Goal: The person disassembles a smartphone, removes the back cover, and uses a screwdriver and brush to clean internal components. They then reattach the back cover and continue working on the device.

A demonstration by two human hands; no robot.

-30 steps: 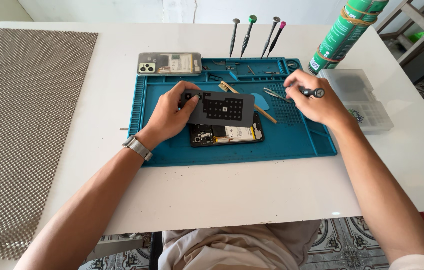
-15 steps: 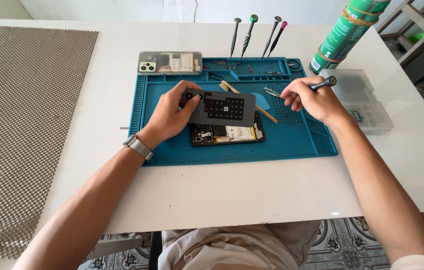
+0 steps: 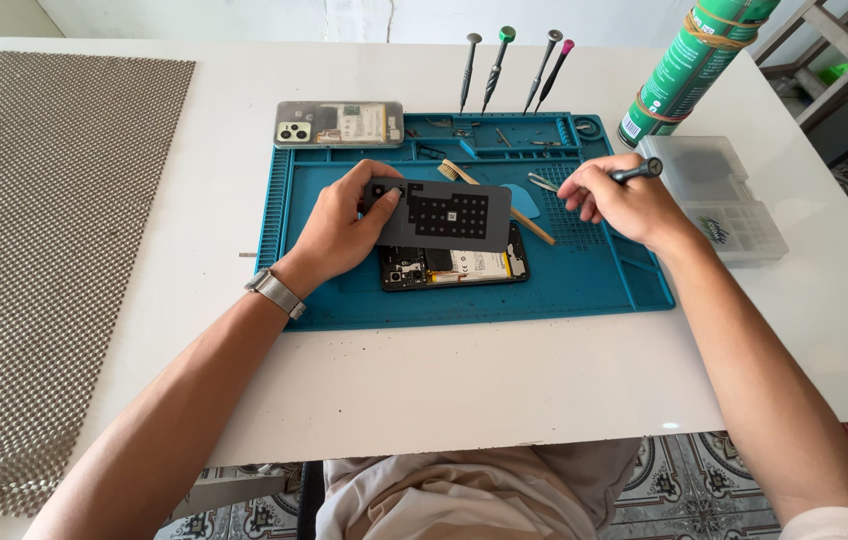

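Note:
My left hand (image 3: 339,225) holds a dark grey back cover (image 3: 442,214) tilted above an opened phone (image 3: 454,267) that lies on the blue repair mat (image 3: 344,295). A watch sits on that wrist. My right hand (image 3: 616,205) grips a small black screwdriver (image 3: 636,172) over the mat's right side, its tip pointing left toward metal tweezers (image 3: 542,182). A bamboo brush (image 3: 496,200) and a blue pick (image 3: 522,200) lie between the two hands.
A second phone with a clear case (image 3: 339,124) lies at the mat's top left. Several screwdrivers (image 3: 509,68) stand behind the mat. A green spray can (image 3: 694,60) and a clear parts box (image 3: 719,195) sit at the right. A grey mesh mat (image 3: 44,250) covers the table's left.
My right hand has turned the screwdriver so its handle points up and right, and has slid slightly down the mat. My left hand and the back cover stay in place.

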